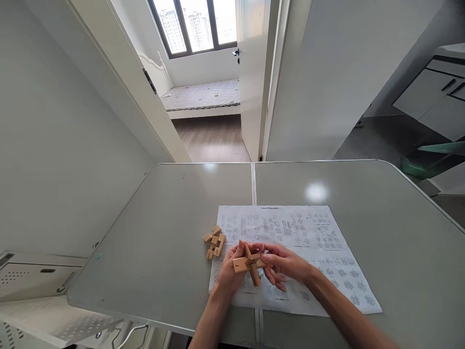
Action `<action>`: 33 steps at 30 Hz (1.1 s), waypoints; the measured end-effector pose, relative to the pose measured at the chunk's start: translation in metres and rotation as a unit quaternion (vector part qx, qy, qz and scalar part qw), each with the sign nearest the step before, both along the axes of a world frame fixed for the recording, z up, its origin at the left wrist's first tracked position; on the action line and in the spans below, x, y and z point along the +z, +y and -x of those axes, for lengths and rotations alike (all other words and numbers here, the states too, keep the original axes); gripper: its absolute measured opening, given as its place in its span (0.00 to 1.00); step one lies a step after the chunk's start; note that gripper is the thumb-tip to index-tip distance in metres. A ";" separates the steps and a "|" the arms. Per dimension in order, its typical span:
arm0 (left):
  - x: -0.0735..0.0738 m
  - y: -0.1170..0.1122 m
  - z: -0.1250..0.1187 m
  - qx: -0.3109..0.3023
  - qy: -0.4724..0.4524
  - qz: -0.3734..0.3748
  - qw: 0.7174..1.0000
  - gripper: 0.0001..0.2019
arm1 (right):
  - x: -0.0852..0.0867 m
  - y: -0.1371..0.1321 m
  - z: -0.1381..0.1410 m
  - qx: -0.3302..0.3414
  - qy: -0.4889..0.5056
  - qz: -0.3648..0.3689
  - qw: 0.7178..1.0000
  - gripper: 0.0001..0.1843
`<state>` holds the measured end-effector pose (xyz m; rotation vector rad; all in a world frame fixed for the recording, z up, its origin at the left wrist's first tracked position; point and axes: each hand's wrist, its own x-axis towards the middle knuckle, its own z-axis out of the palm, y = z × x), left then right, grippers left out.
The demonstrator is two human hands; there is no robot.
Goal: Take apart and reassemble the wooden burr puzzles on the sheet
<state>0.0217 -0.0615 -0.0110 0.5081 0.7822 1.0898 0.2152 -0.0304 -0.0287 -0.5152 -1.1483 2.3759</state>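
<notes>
Head view: left hand (231, 272) is cradling the crossed wooden blocks (240, 265) above the sheet's (341, 264) near left part; right hand (286, 262) is pinching their right end. Steady left support is probably aiding alignment.

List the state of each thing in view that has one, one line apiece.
Cross: wooden blocks fitted crosswise, held above the sheet
Left hand: closed on the cross
Right hand: thumb and fingers on the cross
Loose blocks: clustered at the sheet's left edge
Sheet: unfolded, printed side up
Door: open
Window: cannot tell whether latched
</notes>
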 end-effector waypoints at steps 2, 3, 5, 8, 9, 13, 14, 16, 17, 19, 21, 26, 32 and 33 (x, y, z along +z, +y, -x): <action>0.000 -0.001 0.000 -0.014 0.006 0.006 1.000 0.22 | -0.004 -0.001 -0.001 0.054 0.003 0.013 0.998 0.20; 0.001 -0.001 0.000 -0.021 0.012 0.012 1.000 0.21 | -0.006 -0.002 -0.001 0.074 0.008 0.023 0.997 0.19; 0.000 0.000 0.000 -0.015 0.024 0.025 0.999 0.20 | -0.010 -0.003 -0.003 0.081 0.018 0.051 0.995 0.18; -0.002 0.004 0.000 0.029 -0.003 0.043 0.999 0.18 | -0.013 -0.002 -0.008 0.007 0.032 0.083 0.996 0.18; -0.002 0.006 0.000 0.041 -0.026 0.047 0.998 0.18 | -0.013 0.000 -0.011 -0.029 0.035 0.087 0.995 0.19; -0.004 0.011 0.000 0.056 -0.095 0.046 0.993 0.17 | -0.009 0.013 -0.022 -0.178 0.045 0.090 0.979 0.16; -0.003 0.011 0.000 0.055 -0.101 0.042 0.992 0.18 | -0.008 0.016 -0.024 -0.220 0.048 0.090 0.970 0.15; -0.002 0.009 0.000 0.045 -0.104 0.037 0.993 0.18 | -0.005 0.023 -0.030 -0.300 0.057 0.089 0.948 0.13; -0.002 0.008 0.000 0.038 -0.101 0.036 0.994 0.18 | -0.003 0.026 -0.033 -0.335 0.062 0.088 0.936 0.12; -0.002 0.007 0.001 0.029 -0.091 0.037 0.995 0.18 | -0.002 0.031 -0.039 -0.393 0.073 0.088 0.912 0.11; -0.003 0.006 0.002 0.029 -0.081 0.039 0.996 0.19 | -0.001 0.036 -0.046 -0.436 0.085 0.088 0.892 0.11; -0.005 0.007 0.003 0.039 -0.073 0.056 0.995 0.16 | -0.001 0.043 -0.064 -0.491 0.106 0.089 0.860 0.11; -0.003 0.007 0.000 0.045 -0.061 0.056 0.996 0.13 | -0.004 0.047 -0.073 -0.507 0.110 0.084 0.851 0.14; -0.003 0.007 -0.001 0.046 -0.056 0.053 0.996 0.14 | -0.005 0.048 -0.073 -0.505 0.106 0.083 0.853 0.15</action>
